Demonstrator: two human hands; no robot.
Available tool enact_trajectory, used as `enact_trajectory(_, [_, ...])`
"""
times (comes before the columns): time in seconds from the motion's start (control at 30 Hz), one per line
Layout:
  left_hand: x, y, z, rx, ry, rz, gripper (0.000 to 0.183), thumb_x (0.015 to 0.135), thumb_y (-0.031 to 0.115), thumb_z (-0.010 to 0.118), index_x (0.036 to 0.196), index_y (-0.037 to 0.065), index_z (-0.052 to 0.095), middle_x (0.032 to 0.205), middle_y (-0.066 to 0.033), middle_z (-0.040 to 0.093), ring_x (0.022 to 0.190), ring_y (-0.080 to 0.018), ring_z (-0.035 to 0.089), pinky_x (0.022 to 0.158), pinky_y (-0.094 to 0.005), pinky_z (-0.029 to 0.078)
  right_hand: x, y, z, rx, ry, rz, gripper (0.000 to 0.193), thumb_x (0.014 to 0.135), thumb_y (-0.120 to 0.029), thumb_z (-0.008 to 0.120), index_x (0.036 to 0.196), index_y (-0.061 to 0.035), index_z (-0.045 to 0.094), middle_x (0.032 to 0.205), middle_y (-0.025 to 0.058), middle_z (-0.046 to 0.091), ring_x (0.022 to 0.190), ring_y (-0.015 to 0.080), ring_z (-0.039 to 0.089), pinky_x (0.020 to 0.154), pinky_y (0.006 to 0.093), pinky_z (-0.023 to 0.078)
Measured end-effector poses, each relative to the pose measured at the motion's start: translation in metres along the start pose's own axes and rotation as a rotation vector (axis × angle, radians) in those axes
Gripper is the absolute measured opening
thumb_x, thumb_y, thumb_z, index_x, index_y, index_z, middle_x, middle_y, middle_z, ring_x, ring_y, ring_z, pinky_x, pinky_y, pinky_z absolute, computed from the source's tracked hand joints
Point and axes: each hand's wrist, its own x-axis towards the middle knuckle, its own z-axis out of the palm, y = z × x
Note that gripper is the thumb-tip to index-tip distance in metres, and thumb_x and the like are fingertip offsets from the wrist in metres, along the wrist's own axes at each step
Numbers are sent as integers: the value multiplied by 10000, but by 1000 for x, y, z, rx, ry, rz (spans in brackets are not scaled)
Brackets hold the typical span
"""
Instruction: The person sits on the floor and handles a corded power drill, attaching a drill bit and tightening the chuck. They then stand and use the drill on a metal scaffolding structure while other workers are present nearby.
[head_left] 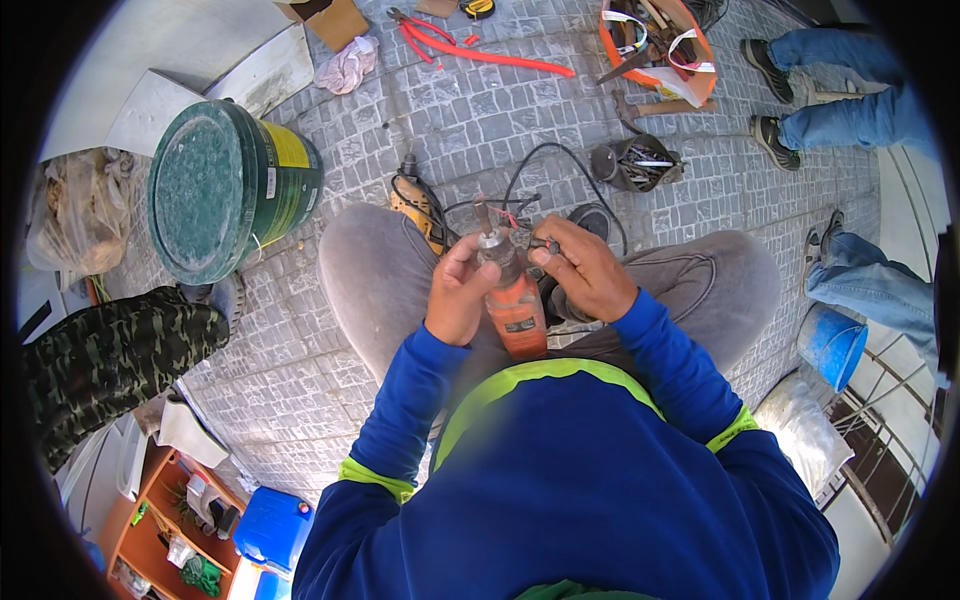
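An orange power drill (520, 315) stands upright between my bent legs, its metal chuck (497, 250) pointing away from me. A short bit (482, 213) sticks out of the chuck. My left hand (460, 295) is closed around the chuck's left side, thumb across the front. My right hand (590, 268) pinches a small dark chuck key (543, 244) against the chuck's right side. A thin red string hangs by the key. Just beyond my left knee, a yellow power drill (412, 205) lies on the paving with its black cord.
A green lidded bucket (285, 185) stands at left, beside a person's camouflage trouser leg (120, 360). Ahead lie red bolt cutters (480, 58), a hammer (670, 108), an orange tool bucket (612, 50) and a dark pouch (640, 165). People in jeans stand at right, near a blue bucket (832, 345).
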Motion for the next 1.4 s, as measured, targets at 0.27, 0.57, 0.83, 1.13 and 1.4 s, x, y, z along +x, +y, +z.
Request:
enact_trajectory(0.27, [-2, 0, -2, -1, -23, 1, 460, 967, 179, 614, 1368, -9, 492, 1304, -95, 594, 1198, -180, 571, 1032, -344, 445, 2, -3, -1, -91, -42, -43, 228, 921, -231, 599, 1005, -20, 579, 925, 157, 592, 883, 375, 596, 754, 438, 467])
enact_trajectory(0.57, [1, 0, 5, 67, -60, 44, 526, 998, 218, 560, 1440, -17, 399, 1332, -118, 567, 1204, -193, 568, 1039, -363, 448, 20, -18, -21, -405, -137, -355, 201, 880, -109, 653, 1003, 21, 560, 891, 186, 552, 834, 407, 560, 725, 445, 453])
enact_trajectory(0.83, [1, 4, 9, 132, -49, 56, 566, 1022, 268, 488, 1482, -18, 324, 1355, -131, 524, 1235, -200, 533, 1059, -361, 422, 18, -10, 6, -239, 2, -227, 199, 865, -166, 649, 925, -10, 541, 851, 171, 581, 859, 379, 587, 727, 469, 464])
enact_trajectory(1.13, [1, 6, 19, 290, -66, 152, 623, 995, 326, 526, 1478, 23, 276, 1296, -96, 456, 1164, -169, 497, 1012, -330, 423, 23, -11, 8, -402, -20, -283, 201, 826, -170, 673, 911, -41, 544, 842, 155, 597, 834, 377, 596, 698, 480, 466])
enact_trajectory(1.4, [0, -2, 31, 527, 120, 197, 693, 879, 225, 719, 1415, 21, 331, 1260, -108, 489, 1094, -166, 540, 894, -318, 497, 15, -1, 13, -305, 7, -193, 187, 813, -130, 646, 948, -29, 567, 863, 152, 603, 839, 383, 593, 701, 474, 469])
